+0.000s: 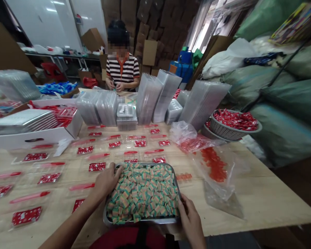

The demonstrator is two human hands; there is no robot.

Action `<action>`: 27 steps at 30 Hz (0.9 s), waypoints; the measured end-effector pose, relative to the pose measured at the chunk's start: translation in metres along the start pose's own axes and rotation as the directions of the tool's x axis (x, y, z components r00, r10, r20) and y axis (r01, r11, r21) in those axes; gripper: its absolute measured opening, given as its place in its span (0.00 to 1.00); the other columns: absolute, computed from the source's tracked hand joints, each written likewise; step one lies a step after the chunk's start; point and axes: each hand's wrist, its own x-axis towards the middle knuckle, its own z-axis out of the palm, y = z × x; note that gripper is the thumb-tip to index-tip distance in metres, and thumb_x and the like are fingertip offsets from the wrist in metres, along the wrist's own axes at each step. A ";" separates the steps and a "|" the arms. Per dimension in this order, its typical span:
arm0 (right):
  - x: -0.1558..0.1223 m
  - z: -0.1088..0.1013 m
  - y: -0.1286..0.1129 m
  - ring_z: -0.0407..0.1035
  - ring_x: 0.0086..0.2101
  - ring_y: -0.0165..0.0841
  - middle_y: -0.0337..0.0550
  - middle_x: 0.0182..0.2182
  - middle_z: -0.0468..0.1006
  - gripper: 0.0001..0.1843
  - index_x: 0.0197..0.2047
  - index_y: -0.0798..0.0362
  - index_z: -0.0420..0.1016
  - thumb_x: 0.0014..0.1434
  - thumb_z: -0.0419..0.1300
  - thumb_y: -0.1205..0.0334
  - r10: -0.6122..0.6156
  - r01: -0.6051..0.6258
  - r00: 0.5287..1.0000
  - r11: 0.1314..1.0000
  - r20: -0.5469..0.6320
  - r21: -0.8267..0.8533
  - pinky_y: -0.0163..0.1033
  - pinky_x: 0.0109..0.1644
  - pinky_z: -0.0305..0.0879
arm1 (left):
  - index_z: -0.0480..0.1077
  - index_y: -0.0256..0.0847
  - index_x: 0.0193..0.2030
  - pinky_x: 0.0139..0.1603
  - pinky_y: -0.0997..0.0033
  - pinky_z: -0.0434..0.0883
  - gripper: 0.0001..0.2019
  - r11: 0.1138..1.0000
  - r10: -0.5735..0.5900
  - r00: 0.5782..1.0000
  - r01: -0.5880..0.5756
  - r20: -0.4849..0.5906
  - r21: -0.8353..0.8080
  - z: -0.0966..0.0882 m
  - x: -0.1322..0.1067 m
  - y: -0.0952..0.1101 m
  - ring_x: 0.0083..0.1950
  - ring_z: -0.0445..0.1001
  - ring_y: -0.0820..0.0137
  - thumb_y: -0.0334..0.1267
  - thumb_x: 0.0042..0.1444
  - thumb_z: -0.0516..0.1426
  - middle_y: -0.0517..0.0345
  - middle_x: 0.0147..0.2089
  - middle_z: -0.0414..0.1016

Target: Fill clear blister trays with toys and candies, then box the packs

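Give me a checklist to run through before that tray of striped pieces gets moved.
1. Left hand on the metal tray: ok, at its far left corner, thumb over the rim.
2. Right hand on the tray: ok, at the right side, toward the near corner.
3. Striped pieces well below the rim: not ok, they are heaped and some reach the near rim.
4. Free space beyond the far rim: not ok, red packets lie right behind it.
5. Underside fully supported by the table: cannot tell, the base is hidden.
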 end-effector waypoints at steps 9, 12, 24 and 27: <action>0.051 0.034 -0.099 0.67 0.39 0.35 0.44 0.36 0.74 0.12 0.41 0.51 0.75 0.63 0.50 0.66 -0.512 0.571 0.817 0.785 0.266 -0.241 0.41 0.44 0.65 | 0.74 0.42 0.37 0.45 0.63 0.64 0.11 0.787 0.604 0.795 -0.584 -0.057 0.201 -0.009 -0.010 0.059 0.45 0.69 0.61 0.35 0.60 0.50 0.49 0.41 0.74; 0.063 0.062 -0.116 0.65 0.38 0.37 0.44 0.34 0.72 0.07 0.36 0.52 0.73 0.60 0.54 0.70 -0.532 0.654 0.748 0.690 0.397 -0.309 0.42 0.42 0.64 | 0.74 0.39 0.36 0.45 0.60 0.63 0.09 0.774 0.613 0.790 -0.600 -0.004 0.202 0.007 -0.011 0.080 0.45 0.67 0.60 0.34 0.59 0.52 0.48 0.40 0.73; 0.059 0.060 -0.110 0.65 0.32 0.32 0.39 0.28 0.70 0.06 0.29 0.53 0.67 0.57 0.56 0.69 -0.390 0.466 0.831 0.877 0.398 -0.115 0.35 0.35 0.59 | 0.70 0.38 0.29 0.42 0.67 0.66 0.07 0.757 0.643 0.765 -0.640 -0.021 -0.129 0.010 -0.001 0.077 0.40 0.70 0.66 0.27 0.53 0.52 0.52 0.35 0.72; 0.056 0.056 -0.109 0.66 0.27 0.29 0.36 0.24 0.71 0.04 0.28 0.52 0.69 0.55 0.57 0.68 -0.211 0.256 0.889 0.965 0.407 -0.057 0.33 0.31 0.57 | 0.70 0.38 0.28 0.34 0.72 0.65 0.04 0.670 0.576 0.816 -0.509 -0.054 -0.540 0.012 -0.004 0.063 0.33 0.69 0.70 0.33 0.51 0.55 0.58 0.28 0.71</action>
